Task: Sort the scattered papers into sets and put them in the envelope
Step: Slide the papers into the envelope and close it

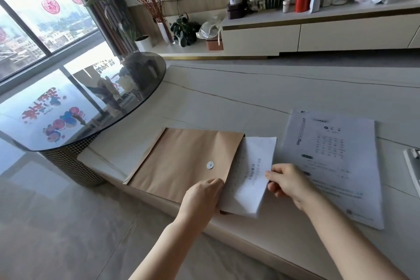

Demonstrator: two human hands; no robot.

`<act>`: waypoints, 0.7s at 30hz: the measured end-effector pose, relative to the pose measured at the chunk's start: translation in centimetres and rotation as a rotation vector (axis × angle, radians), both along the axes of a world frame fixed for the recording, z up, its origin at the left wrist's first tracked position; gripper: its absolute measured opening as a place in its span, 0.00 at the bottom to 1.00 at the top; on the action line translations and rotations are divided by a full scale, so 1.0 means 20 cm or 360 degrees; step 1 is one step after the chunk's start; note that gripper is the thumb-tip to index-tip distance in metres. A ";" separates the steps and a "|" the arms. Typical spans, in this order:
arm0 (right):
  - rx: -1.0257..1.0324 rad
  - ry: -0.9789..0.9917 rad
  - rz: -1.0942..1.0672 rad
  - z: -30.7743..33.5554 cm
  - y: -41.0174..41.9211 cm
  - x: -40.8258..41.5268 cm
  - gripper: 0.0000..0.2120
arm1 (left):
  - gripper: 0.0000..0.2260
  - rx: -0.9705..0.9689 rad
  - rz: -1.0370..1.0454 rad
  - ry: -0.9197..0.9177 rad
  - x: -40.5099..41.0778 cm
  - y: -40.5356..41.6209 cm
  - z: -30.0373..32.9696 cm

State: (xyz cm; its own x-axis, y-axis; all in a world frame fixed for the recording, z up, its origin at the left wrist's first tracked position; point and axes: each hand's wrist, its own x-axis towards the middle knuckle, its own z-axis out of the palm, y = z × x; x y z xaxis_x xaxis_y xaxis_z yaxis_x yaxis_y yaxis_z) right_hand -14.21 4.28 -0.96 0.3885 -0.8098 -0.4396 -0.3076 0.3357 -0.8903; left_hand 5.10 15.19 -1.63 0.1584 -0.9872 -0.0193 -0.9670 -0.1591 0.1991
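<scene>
Hands are being used on both sides of the envelope's mouth, on a pale table [261, 88]. Going from big to small: the brown envelope [181, 161] is lying flat near the table's front edge, with its open mouth pointing toward 3 o'clock. A sheet of printed papers [336, 161] is waiting on the table at 3 o'clock from it, just apart. A smaller white set of papers [250, 173] is being slid into the mouth, partly in and partly out.

The left hand [201, 200] is being pressed on the envelope's near corner, at 6 o'clock from the round button [210, 165]; its fingers are curled over the mouth edge, and it looks like the top flap is being held up. The right hand [287, 180] is pinching the outer edge of the white set, fingers closed on it.

To do this well, the mouth should probably be kept lifted, and the set pushed straight toward 9 o'clock, flat and slow, so no corner is being bent or caught.
</scene>
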 end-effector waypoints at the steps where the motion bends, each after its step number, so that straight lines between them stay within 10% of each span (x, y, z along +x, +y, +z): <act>1: 0.0003 -0.0005 0.0016 -0.01 0.01 0.05 0.12 | 0.07 -0.0015 -0.0028 -0.0003 0.00 0.00 0.01; 8: 0.0281 -0.0487 -0.0022 -0.02 0.06 0.30 0.16 | 0.07 -0.0011 -0.0129 -0.0023 0.05 0.03 0.08; 13: 0.0221 -0.0369 0.0192 -0.01 0.08 0.28 0.28 | 0.04 -0.0027 0.0023 0.0064 0.07 0.03 0.02; 21: -0.0009 0.0031 -0.0224 0.00 -0.08 -0.16 0.13 | 0.03 -0.0031 0.0435 0.0574 -0.03 -0.01 -0.04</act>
